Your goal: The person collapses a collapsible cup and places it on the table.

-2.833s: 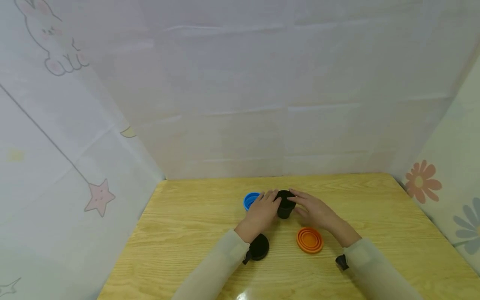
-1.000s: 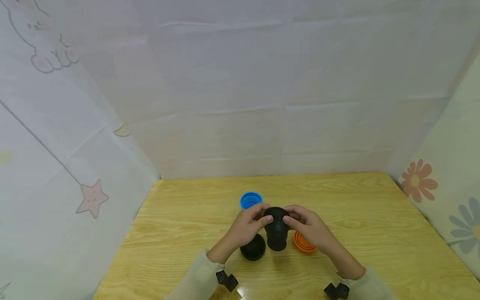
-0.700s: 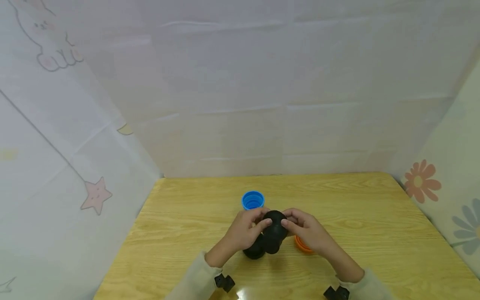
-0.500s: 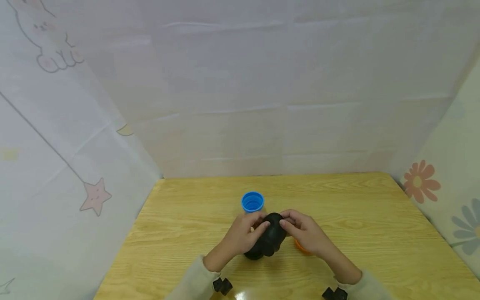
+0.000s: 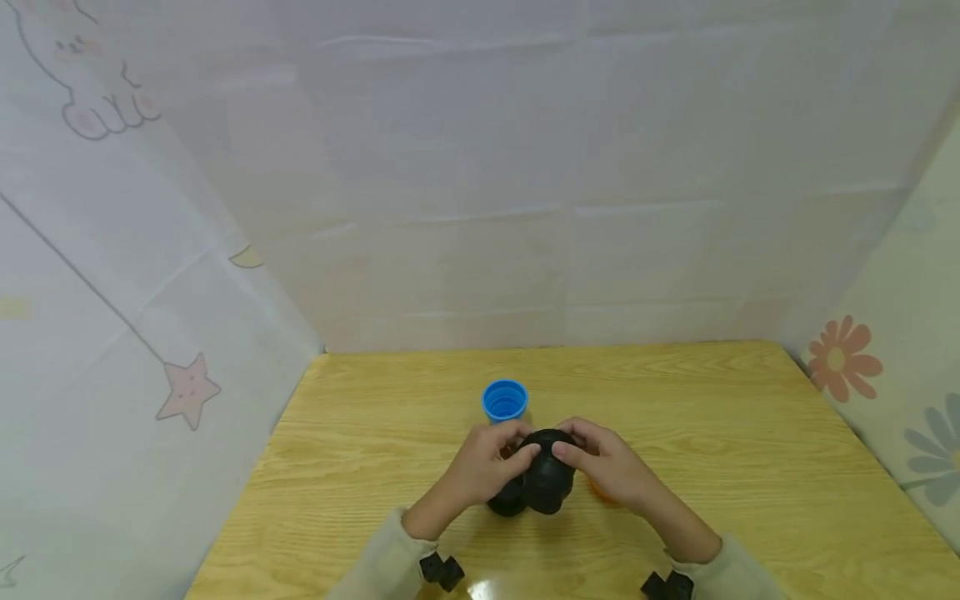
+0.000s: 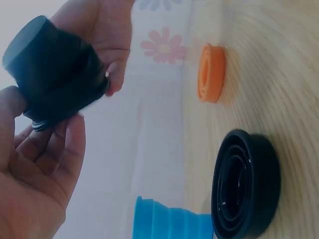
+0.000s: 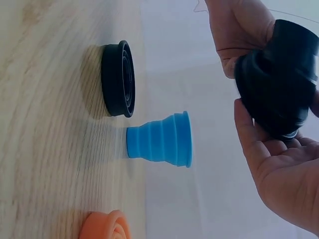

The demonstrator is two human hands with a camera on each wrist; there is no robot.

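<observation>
Both hands hold a black collapsible cup (image 5: 548, 479) above the table, its base tipped towards the person. My left hand (image 5: 480, 467) pinches the rim side from the left, thumb on the wall. From the right, my right hand (image 5: 615, 467) grips it the same way, fingers behind. In the wrist views the cup's wall is partly folded and lopsided, while the narrow base end still sticks out. Below it lies a second black collapsible cup (image 6: 269, 184), pressed flat into rings. An orange collapsible cup (image 6: 212, 74), also flat, is mostly hidden by my right hand in the head view.
A blue collapsible cup (image 7: 162, 140) stands extended behind the hands. The wooden table (image 5: 360, 467) meets a pale cloth backdrop (image 5: 450, 275) at its back edge, and more printed cloth hangs at both sides. Small black devices (image 5: 442, 572) sit on the wrists.
The black cup stood upright on the table; both hands have lifted it towards the person and tipped it. Its wall has become shorter and more folded, shifting slightly left.
</observation>
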